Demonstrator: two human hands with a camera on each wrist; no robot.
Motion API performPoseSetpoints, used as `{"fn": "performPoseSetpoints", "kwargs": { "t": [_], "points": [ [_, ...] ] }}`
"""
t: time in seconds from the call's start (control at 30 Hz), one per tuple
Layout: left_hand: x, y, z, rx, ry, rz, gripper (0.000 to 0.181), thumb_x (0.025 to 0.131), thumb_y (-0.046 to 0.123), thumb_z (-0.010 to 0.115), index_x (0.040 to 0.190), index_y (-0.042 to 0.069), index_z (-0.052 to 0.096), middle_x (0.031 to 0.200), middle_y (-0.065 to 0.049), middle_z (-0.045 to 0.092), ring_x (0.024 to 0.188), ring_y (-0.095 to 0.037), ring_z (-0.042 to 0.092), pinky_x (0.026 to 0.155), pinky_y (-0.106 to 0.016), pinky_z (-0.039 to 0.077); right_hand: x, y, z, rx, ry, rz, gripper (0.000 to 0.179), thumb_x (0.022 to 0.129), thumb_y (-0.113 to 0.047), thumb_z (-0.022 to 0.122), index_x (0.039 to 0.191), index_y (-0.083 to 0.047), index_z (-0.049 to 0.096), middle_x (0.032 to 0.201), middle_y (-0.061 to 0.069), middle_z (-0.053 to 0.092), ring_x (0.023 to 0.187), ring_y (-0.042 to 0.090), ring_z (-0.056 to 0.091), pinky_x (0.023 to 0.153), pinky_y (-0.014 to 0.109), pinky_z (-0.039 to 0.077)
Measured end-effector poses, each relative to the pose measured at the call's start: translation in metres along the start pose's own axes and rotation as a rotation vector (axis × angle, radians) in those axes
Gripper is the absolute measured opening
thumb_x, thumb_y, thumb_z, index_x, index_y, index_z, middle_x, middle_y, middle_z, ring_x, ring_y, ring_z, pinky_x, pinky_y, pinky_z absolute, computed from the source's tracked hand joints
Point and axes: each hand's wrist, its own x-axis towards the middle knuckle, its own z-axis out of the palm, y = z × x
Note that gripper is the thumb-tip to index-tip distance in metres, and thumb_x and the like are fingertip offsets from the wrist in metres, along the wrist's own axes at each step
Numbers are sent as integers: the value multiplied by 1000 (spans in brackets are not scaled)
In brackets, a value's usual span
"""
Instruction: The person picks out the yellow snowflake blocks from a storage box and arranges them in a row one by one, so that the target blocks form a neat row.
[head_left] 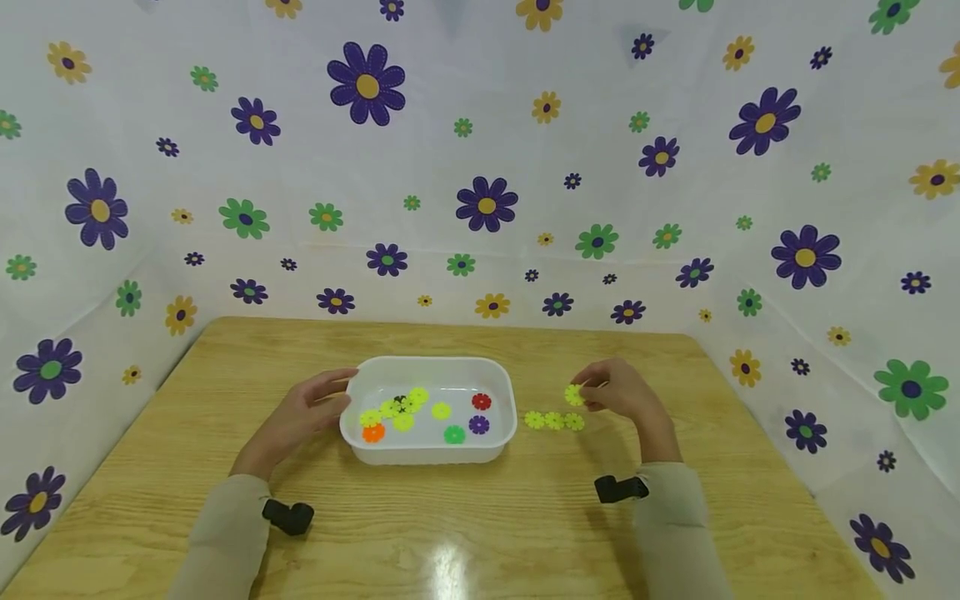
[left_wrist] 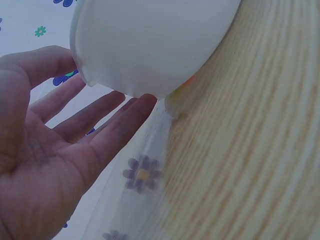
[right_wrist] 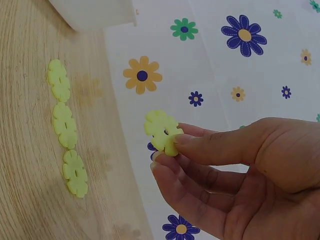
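Between the thumb and fingers of my right hand [head_left: 618, 390] is a yellow notched plastic disc [right_wrist: 162, 132], held above the table. Just below it, three more yellow discs [right_wrist: 65, 125] lie in a row on the wood, edge to edge. My left hand [head_left: 303, 408] rests its fairly straight fingertips against the left end of a white plastic tub [head_left: 427, 455]. Inside the tub are several yellow discs [head_left: 441, 411], plus an orange disc [head_left: 373, 433], a green disc [head_left: 454, 434], a purple disc [head_left: 478, 425], a red disc [head_left: 482, 402] and a dark disc partly covered by yellow ones.
The wooden table [head_left: 450, 517] carries the tub near its middle. White cloth [head_left: 442, 158] printed with flowers hangs behind the table and along both sides. Each wrist wears a black camera; the left one [head_left: 288, 517] sits over the table in front of the tub.
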Motion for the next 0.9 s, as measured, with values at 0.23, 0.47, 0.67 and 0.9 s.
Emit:
{"fn": "performPoseSetpoints", "kwargs": {
  "t": [0.23, 0.47, 0.67, 0.9],
  "points": [
    [-1, 0, -1, 0, 1, -5, 57, 105, 34, 60, 158, 20, 41, 166, -17, 36, 147, -46, 44, 112, -53, 51, 0, 6, -3, 0, -7, 33, 24, 99, 0, 62, 120, 7, 70, 105, 23, 72, 81, 22, 72, 84, 43, 66],
    [-2, 2, 0, -4, -5, 10, 57, 106, 31, 59, 158, 17, 41, 165, -19, 37, 145, -47, 45, 111, -52, 52, -1, 12, -7, -17, -9, 56, 23, 98, 2, 63, 118, 9, 70, 106, 25, 72, 78, 18, 70, 78, 37, 66],
    [-3, 3, -1, -10, -6, 19, 59, 105, 31, 60, 158, 17, 41, 166, -20, 36, 146, -47, 45, 110, -50, 53, -1, 15, -7, -18, -21, 70, 23, 98, 2, 62, 117, 10, 70, 106, 26, 72, 78, 19, 70, 77, 37, 66],
    [-1, 1, -1, -20, -8, 26, 58, 105, 30, 60, 158, 16, 41, 165, -21, 35, 146, -48, 44, 109, -50, 54, 0, 20, -7, -4, -24, 91, 22, 98, 3, 61, 116, 10, 71, 106, 25, 72, 80, 22, 70, 78, 39, 66]
  ]
}}
